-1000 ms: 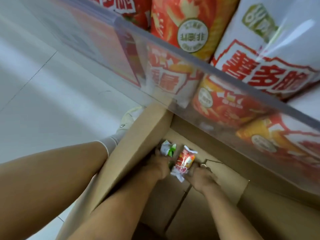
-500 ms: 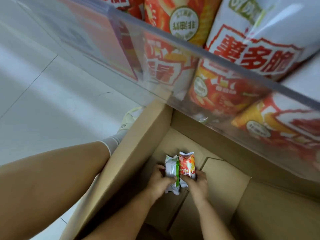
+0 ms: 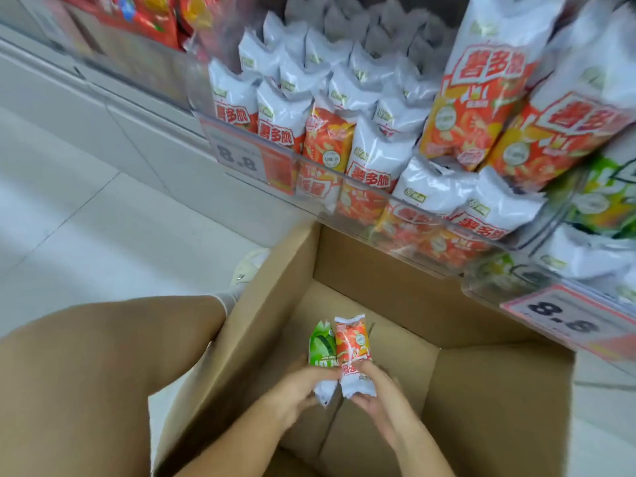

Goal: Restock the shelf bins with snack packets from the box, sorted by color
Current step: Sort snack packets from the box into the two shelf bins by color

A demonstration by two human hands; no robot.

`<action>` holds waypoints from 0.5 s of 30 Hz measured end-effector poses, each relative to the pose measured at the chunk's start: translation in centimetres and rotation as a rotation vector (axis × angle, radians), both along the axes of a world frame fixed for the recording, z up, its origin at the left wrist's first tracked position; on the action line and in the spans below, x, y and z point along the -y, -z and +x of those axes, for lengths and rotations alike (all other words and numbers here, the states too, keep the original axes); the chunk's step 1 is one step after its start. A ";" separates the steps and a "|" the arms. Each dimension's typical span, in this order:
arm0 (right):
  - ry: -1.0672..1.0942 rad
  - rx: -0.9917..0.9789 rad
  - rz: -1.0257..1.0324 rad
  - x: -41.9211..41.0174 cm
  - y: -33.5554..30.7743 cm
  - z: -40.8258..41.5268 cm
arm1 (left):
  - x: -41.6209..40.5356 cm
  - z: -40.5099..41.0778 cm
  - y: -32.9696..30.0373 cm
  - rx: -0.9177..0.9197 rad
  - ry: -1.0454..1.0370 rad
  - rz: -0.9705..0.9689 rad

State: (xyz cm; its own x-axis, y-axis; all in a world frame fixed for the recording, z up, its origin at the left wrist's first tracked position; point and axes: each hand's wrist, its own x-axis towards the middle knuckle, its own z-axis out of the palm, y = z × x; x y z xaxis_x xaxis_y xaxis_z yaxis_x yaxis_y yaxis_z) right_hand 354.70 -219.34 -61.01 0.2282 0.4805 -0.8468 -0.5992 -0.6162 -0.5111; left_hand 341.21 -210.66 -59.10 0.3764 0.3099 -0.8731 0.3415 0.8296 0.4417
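Over the open cardboard box (image 3: 378,280), my left hand (image 3: 296,390) grips a green-and-white snack packet (image 3: 321,349) by its lower end. Right beside it, my right hand (image 3: 375,394) grips a red-orange packet (image 3: 352,342) the same way. Both packets stand upright and touch side by side. The box floor around them is bare cardboard. Above the box, a clear shelf bin (image 3: 344,173) holds several red-orange packets, and a bin at the right edge (image 3: 599,201) holds green ones.
My bare knee (image 3: 113,366) is at the left, pressed near the box's left wall. A shoe (image 3: 251,266) rests on the white tiled floor. Price tags reading 8.8 (image 3: 241,156) hang on the bin fronts. The shelf overhangs the box's far side.
Both hands have lifted the two packets up from the box floor and brought them together. My view has tilted up, so the shelf bins now show in full.
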 end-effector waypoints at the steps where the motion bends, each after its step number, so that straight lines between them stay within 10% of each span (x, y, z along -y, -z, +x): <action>1: -0.014 0.031 0.019 0.2 -1.2 0.3 | 0.0 0.2 -1.2 0.020 0.008 0.018; 15: 0.062 0.237 0.484 3.2 -23.7 0.2 | -1.4 -2.0 -21.0 0.217 0.088 0.609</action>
